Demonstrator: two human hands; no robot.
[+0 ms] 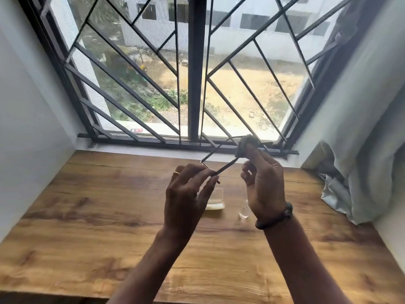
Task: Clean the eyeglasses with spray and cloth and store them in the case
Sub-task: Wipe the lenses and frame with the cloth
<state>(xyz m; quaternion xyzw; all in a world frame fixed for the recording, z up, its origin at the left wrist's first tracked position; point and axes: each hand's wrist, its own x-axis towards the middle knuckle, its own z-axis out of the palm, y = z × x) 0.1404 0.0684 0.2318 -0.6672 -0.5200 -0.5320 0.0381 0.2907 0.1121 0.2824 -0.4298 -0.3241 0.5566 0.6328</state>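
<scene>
I hold dark-framed eyeglasses point(219, 153) up in front of the window, above the wooden table point(109, 205). My left hand point(188, 191) pinches one temple arm near its tip. My right hand point(263, 183) presses a bunched grey cloth point(246, 145) around the front of the glasses, hiding the lens there. On the table below my hands lies a pale, translucent open case point(217, 202), partly hidden by my left hand. Right of it stands a small clear spray bottle point(243, 212), partly hidden by my right hand.
A barred window point(192, 84) rises straight behind the table. White walls close in on both sides. A pale curtain point(359, 172) hangs bunched at the right, its hem resting on the table's far right corner. The table's near edge runs along the bottom.
</scene>
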